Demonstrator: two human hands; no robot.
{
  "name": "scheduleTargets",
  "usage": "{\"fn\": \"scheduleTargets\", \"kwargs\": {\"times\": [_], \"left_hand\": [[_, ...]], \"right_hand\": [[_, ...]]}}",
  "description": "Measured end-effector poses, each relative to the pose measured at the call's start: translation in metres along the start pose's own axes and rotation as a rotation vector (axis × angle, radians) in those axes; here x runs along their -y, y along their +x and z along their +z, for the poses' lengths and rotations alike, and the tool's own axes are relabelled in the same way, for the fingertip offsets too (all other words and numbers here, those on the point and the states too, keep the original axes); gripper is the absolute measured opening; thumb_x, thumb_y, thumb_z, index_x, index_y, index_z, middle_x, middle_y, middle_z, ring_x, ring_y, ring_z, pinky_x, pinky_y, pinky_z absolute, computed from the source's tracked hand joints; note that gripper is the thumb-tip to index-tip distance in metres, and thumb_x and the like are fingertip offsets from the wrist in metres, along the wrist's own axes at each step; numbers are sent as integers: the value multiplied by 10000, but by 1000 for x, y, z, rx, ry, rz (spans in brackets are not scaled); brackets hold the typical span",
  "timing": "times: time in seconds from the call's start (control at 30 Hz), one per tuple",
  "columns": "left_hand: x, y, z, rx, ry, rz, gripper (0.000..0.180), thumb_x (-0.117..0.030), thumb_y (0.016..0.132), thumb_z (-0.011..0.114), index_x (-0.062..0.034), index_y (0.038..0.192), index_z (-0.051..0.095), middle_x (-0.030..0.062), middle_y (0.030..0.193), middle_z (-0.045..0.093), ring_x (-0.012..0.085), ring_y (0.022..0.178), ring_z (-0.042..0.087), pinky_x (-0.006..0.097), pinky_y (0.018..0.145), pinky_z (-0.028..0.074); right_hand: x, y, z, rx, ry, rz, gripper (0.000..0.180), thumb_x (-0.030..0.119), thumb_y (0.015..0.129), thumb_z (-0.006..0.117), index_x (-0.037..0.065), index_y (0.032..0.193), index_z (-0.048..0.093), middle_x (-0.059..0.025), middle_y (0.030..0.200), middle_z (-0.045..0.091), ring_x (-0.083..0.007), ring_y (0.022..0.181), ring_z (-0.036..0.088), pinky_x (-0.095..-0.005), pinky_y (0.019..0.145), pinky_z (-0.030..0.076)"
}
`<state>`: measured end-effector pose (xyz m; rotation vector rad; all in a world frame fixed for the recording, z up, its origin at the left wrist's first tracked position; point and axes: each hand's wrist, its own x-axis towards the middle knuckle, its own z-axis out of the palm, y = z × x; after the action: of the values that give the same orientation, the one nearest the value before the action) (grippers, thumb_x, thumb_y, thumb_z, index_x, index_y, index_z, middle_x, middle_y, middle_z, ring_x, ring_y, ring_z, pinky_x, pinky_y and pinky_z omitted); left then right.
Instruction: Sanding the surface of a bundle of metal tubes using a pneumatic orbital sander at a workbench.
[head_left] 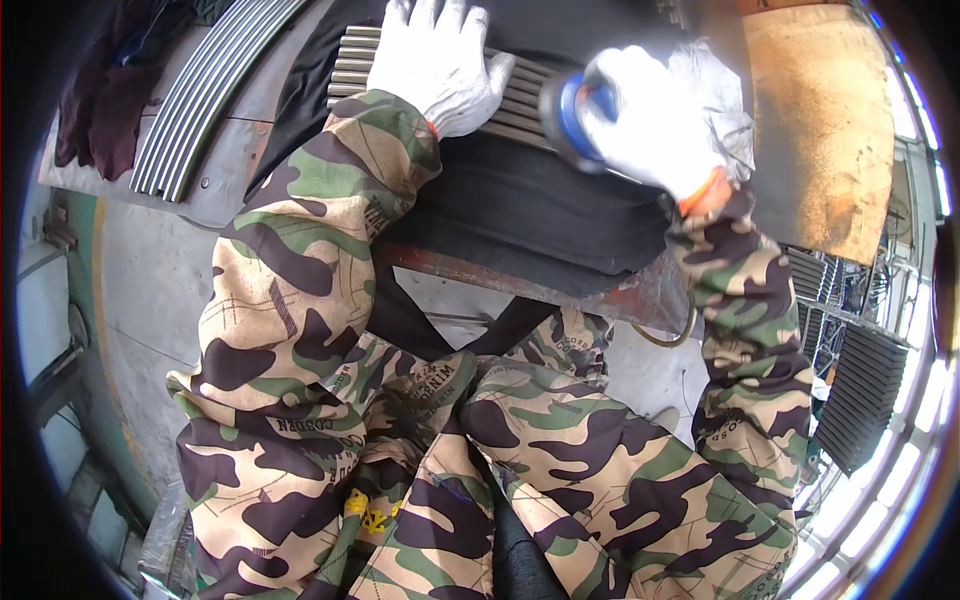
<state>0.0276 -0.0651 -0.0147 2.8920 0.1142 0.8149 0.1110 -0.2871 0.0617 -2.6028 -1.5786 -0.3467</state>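
Note:
My left hand (pixel 437 62), in a white glove, lies flat with fingers spread on a row of thin grey metal rods (pixel 515 100) laid side by side on a black cloth (pixel 520 200). In its white glove, my right hand (pixel 650 120) is closed around a tool with a blue round part and a dark disc (pixel 568 115), which is blurred and sits right at the rods. Both arms wear camouflage sleeves.
The black cloth covers a rusty-edged workbench (pixel 640 295). A second bundle of long grey rods (pixel 205 95) lies at the left on a grey surface. A rusty brown plate (pixel 820 120) sits at the right, with dark slatted racks (pixel 860 390) below it.

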Motion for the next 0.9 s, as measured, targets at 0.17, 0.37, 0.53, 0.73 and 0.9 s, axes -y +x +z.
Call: {"fn": "scheduleTargets", "kwargs": {"times": [0.17, 0.37, 0.53, 0.73, 0.9], "left_hand": [[10, -4, 10, -67, 101, 145, 482, -396, 985, 628, -23, 1288, 662, 144, 1215, 673, 334, 1159, 609, 514, 1035, 434], [10, -10, -5, -31, 136, 157, 469, -376, 987, 622, -24, 1294, 654, 148, 1251, 670, 346, 1166, 607, 525, 1036, 432], [2, -9, 7, -43, 99, 193, 480, -366, 986, 621, -14, 1312, 644, 170, 1292, 664, 363, 1179, 604, 536, 1032, 434], [22, -21, -29, 11, 170, 145, 500, -362, 985, 623, 2, 1327, 631, 190, 1324, 652, 371, 1186, 597, 524, 1042, 421], [-2, -11, -5, 72, 94, 174, 507, -354, 988, 619, 10, 1342, 626, 198, 1332, 649, 374, 1192, 592, 525, 1037, 416]], "right_hand": [[-3, 12, 2, 53, 10, 65, 221, 295, 914, 688, 127, 1057, 668, -170, 969, 667, -371, 899, 694, -492, 801, 564], [17, 5, 2, -116, 13, -62, 184, 245, 884, 726, 131, 1023, 686, -105, 949, 661, -331, 885, 684, -420, 775, 570], [-23, 5, 24, -177, -57, -33, 163, 228, 887, 712, 123, 1009, 687, -110, 902, 666, -325, 822, 684, -428, 702, 561], [5, 11, 16, -227, 26, -76, 233, 274, 878, 695, 136, 1066, 686, -143, 960, 663, -332, 871, 707, -480, 746, 589], [-19, -17, 12, -119, -60, 53, 220, 273, 890, 683, 121, 1050, 687, -144, 974, 674, -337, 881, 711, -485, 762, 587]]}}
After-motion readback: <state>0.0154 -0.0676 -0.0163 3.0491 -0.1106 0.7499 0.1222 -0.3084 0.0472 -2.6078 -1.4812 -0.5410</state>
